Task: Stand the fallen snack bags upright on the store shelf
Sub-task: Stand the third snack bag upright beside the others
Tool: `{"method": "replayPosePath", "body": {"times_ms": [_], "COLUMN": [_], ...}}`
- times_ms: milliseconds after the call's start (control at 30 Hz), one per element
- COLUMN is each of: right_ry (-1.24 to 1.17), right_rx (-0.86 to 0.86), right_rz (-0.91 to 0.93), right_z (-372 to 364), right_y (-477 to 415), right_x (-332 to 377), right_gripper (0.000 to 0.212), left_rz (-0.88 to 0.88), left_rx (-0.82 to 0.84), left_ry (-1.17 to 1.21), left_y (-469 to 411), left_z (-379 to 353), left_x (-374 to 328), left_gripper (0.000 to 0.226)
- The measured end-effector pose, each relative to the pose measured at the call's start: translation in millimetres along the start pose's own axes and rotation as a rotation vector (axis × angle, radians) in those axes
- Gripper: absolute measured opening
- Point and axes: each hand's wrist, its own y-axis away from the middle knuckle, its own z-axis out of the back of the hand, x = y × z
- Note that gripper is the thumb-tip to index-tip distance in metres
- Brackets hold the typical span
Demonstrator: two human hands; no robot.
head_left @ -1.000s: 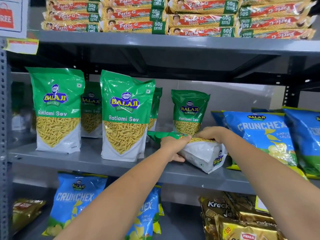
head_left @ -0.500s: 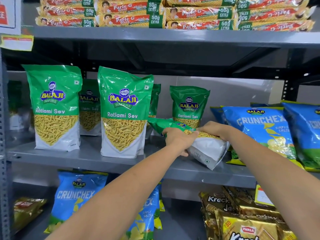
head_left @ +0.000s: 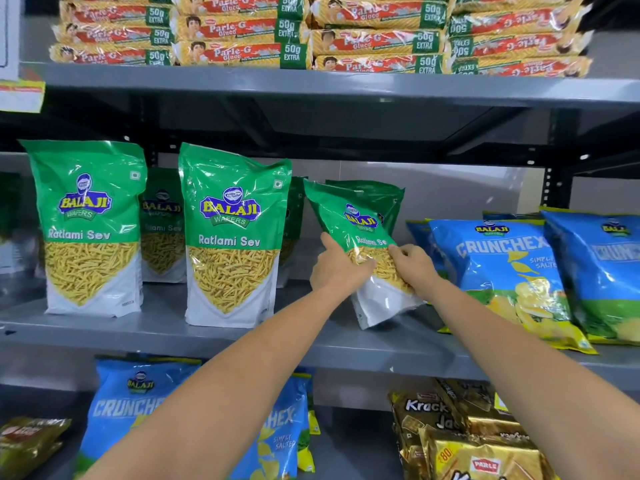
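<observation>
The green pouch (head_left: 360,237) gripped by both hands reads "BALAJI WAFERS" and "Ratlami Se", the last letter hidden by the right hand (head_left: 412,265). Two larger pouches to its left, one (head_left: 90,226) at the far left and one (head_left: 233,237) in the middle, carry the same logo with "Ratlami Sev" in full. On the top shelf lie stacked Parle-G packs (head_left: 242,29) marked "Gluco" and "50g EXTRA". The blue bags (head_left: 502,271) on the right read "BALAJI CRUNCHEX SIMPLY SALTED"; gold packs (head_left: 478,445) below show "Krack" and "PARLE".

Half a second ago the held pouch lay almost flat, its green top pointing left; now it is raised steeply, top leaning left, its white bottom corner touching the grey metal shelf (head_left: 166,327) in front of another green pouch. The left hand (head_left: 337,268) has moved from on top to the pouch's left edge, index finger stretched up along it.

The left hand's grip is closed on the left edge, the right hand's grip pinches the right edge at the clear window. The pouch is glossy crinkled plastic, green above, white below, with thin yellow strands showing through the window
</observation>
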Motion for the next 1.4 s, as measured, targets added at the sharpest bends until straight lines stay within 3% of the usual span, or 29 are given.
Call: {"method": "replayPosePath", "body": {"times_ms": [167, 333, 467, 600, 700, 833, 867, 933, 1100, 1400], "right_ry": [-0.057, -0.062, -0.066, -0.056, -0.085, -0.158, -0.154, -0.176, -0.237, -0.140], "right_rx": [-0.105, -0.195, -0.234, -0.159, -0.073, 0.198, 0.280, 0.390, 0.441, 0.347], "right_rz": [0.030, 0.116, 0.206, 0.217, 0.142, -0.101, -0.114, -0.099, -0.057, -0.052], "right_z": [-19.8, -30.3, -34.3, -27.2, -17.0, -3.2, -2.3, -2.8, -1.4, 8.4], "right_y": [8.6, 17.4, 23.5, 26.7, 24.3, 25.7, 27.0, 29.3, 31.6, 50.4], "right_x": [2.1, -3.5, -13.6, -15.2, -16.2, -24.1, -25.3, -26.6, -26.7, -24.1], "right_gripper": [0.043, 0.032, 0.025, 0.035, 0.047, 0.079, 0.078, 0.057, 0.019, 0.032], "left_rz": [-0.098, -0.169, -0.218, -0.221, -0.155, -0.069, -0.055, -0.051, -0.076, -0.144], "left_rx": [0.087, 0.244, 0.307, 0.341, 0.296, 0.291, 0.308, 0.330, 0.333, 0.354], "left_ry": [0.080, 0.236, 0.231, 0.275, 0.292, 0.026, -0.019, -0.051, -0.048, -0.110], "left_y": [-20.6, -28.1, -33.5, -35.6, -37.0, -25.0, -22.3, -19.5, -20.4, -9.4], "left_z": [7.1, 14.9, 18.2, 18.3, 18.2, 15.3, 12.2, 6.5, 5.5, 13.3], "left_x": [13.6, 32.0, 39.7, 42.7, 44.8, 53.0, 55.7, 60.4, 64.1, 64.3], "left_gripper": [0.081, 0.091, 0.094, 0.093, 0.105, 0.126, 0.121, 0.105, 0.098, 0.101]}}
